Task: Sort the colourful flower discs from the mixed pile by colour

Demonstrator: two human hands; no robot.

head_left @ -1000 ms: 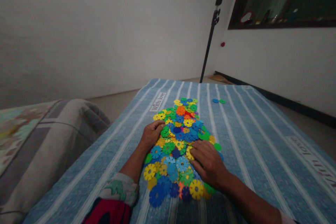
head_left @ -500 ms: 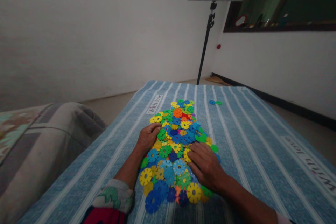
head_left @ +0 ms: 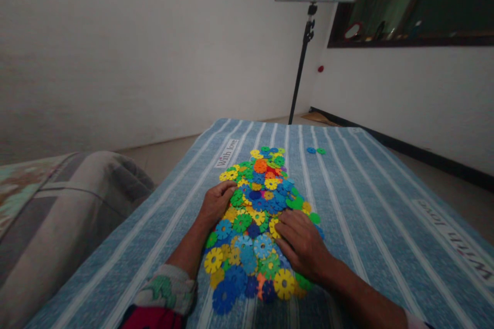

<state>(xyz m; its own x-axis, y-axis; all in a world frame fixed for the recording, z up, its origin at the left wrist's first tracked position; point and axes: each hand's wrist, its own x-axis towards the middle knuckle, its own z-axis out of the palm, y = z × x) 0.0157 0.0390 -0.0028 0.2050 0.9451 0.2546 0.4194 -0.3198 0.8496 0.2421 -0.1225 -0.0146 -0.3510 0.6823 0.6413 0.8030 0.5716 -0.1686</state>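
A heap of flat, flower-shaped plastic discs [head_left: 259, 200] in yellow, blue, green, orange and red lies on a blue striped cloth [head_left: 366, 200]. My left hand [head_left: 216, 201] rests on the heap's left edge, fingers curled down onto the discs. My right hand [head_left: 301, 244] lies on the heap's right side, fingers bent and pressed on the pieces near a yellow disc [head_left: 275, 227]. I cannot make out whether either hand grips a piece. A blue and a green disc [head_left: 315, 150] lie apart at the far right of the heap.
A grey and patterned cushion or bedding [head_left: 57, 216] sits to the left of the cloth. A light bar on a black stand [head_left: 304, 56] rises behind the cloth's far edge. White walls enclose the corner, with a dark window frame [head_left: 409, 5] at upper right.
The view shifted slightly left and steadied. Both hands stay on the heap in almost the same places; the discs have hardly moved.
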